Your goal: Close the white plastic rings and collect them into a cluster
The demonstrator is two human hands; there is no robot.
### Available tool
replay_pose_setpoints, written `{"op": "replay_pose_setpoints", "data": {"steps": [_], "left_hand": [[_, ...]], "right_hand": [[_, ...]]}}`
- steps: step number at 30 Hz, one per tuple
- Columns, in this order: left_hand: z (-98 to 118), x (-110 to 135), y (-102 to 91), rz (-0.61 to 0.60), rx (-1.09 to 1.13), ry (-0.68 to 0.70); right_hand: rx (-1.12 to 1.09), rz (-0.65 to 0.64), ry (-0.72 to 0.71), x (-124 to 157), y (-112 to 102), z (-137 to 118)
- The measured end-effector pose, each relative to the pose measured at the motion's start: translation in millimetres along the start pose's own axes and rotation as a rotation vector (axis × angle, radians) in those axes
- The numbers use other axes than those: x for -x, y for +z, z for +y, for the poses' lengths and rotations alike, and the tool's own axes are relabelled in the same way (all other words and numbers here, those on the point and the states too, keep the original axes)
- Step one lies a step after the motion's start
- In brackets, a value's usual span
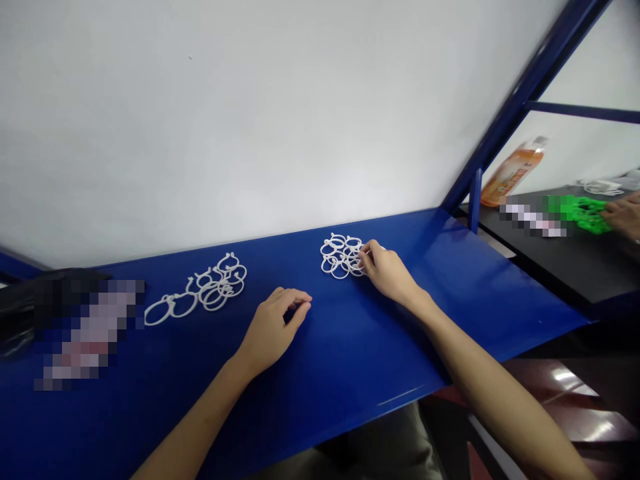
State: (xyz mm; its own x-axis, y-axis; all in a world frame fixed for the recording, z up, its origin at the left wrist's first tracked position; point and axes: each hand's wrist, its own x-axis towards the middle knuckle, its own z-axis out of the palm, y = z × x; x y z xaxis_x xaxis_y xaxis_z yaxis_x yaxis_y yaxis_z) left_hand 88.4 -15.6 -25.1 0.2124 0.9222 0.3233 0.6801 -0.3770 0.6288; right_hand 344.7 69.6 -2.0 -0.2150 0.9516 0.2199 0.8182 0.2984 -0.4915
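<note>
White plastic rings with small knobbed ends lie in two groups on the blue table (320,360). The right group (341,257) is a compact, overlapping cluster. My right hand (385,267) is at its right edge, thumb and fingers closed on a white plastic ring there; the fingers partly cover it. Further left, a looser group of rings (215,293) is spread in a rough row, some overlapping. Between the groups my left hand (275,327) hovers just over the table. Its thumb and fingertips come together in a pinch, with nothing visible in them.
A black plastic bag (20,307) and a blurred-out packet (95,330) lie at the left. A white wall rises behind the table, and a blue metal frame (475,200) stands at its right. Beyond are a dark table, an orange bottle (515,173), green pieces (590,215) and another person's hand (625,217).
</note>
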Motion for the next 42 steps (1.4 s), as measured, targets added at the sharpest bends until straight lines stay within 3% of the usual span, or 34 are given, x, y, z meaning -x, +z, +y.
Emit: {"op": "replay_pose_setpoints", "data": {"steps": [6,11,15,19,22,25,28,33,42], "left_hand": [[1.6,-0.1,-0.8,-0.004,-0.015,0.011],[0.0,-0.8,-1.9,0.002,-0.064,0.030],[-12.9,-4.8,-12.1,0.107,-0.253,0.055],[-36.9,-8.3,-33.8,0.229,-0.605,-0.049],[-53.7,-7.4,-46.2,0.199,-0.819,-0.184],[-61.5,-5.5,-49.2,0.121,-0.884,-0.224],[-59.7,-5.0,-46.6,0.064,-0.849,-0.208],[-53.3,-6.4,-41.3,0.042,-0.759,-0.154],[-47.2,-8.0,-29.0,0.060,-0.423,-0.026]], "right_hand": [[-0.051,0.100,-0.015,-1.0,-4.4,2.4],[0.032,0.338,-0.012,-9.3,-18.1,19.1],[0.111,0.472,0.035,-18.0,-25.6,40.4],[0.085,0.418,0.093,-25.7,-22.2,54.2],[0.030,0.343,0.137,-32.5,-15.5,58.9],[-0.017,0.265,0.210,-40.8,-9.2,62.9],[-0.042,0.204,0.272,-48.0,-4.7,66.8],[-0.070,0.126,0.259,-51.0,-2.0,67.6],[-0.073,0.136,0.217,-48.7,-0.3,64.5]]}}
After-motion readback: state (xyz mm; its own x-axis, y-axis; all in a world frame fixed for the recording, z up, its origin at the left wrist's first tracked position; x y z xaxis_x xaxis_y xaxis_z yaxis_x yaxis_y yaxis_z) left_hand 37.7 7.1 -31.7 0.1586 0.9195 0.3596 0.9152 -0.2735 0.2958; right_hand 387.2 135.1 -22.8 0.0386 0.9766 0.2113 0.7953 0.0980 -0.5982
